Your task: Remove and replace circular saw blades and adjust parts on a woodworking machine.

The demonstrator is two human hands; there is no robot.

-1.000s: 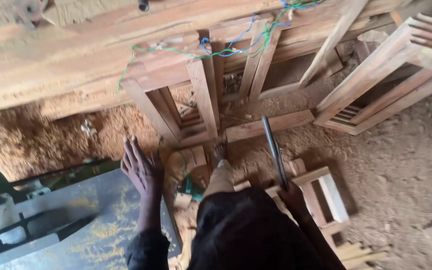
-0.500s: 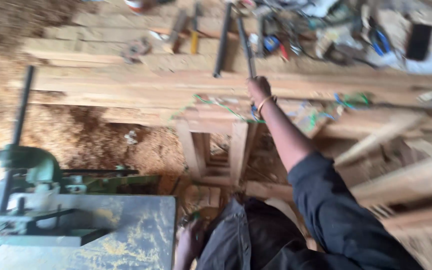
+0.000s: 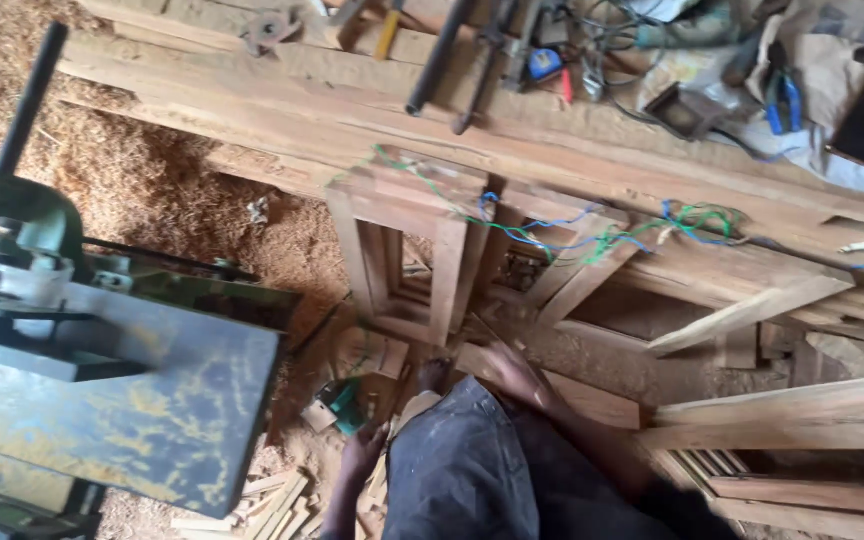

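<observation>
Right arm has dropped off the workbench since half a second ago, when it was stretched up among the tools; now the right hand is low by the foot of the upright wooden frame, just over a plank lying in the sawdust; it's smeared with motion blur, so I honestly can't tell if the fingers are curled round anything or spread; the left hand hangs by the dark trousers, fingers loose and pointing down, nothing in it as far as I can see, right above the scatter of pale offcuts and near a small green object on the ground; the work seems to be down there, at the frame's base and the bits around it; my two cents on doing it well: get the reaching hand settled before closing on anything, since the floor is a jumble of loose sticks and a rushed grab could catch the wrong piece or a splintery edge; I'd also keep the left elbow off the corner of the grey machine table, which sits close on that side; watch the green and blue wires draped over the frame top too; a tug on the frame could snag them.
</observation>
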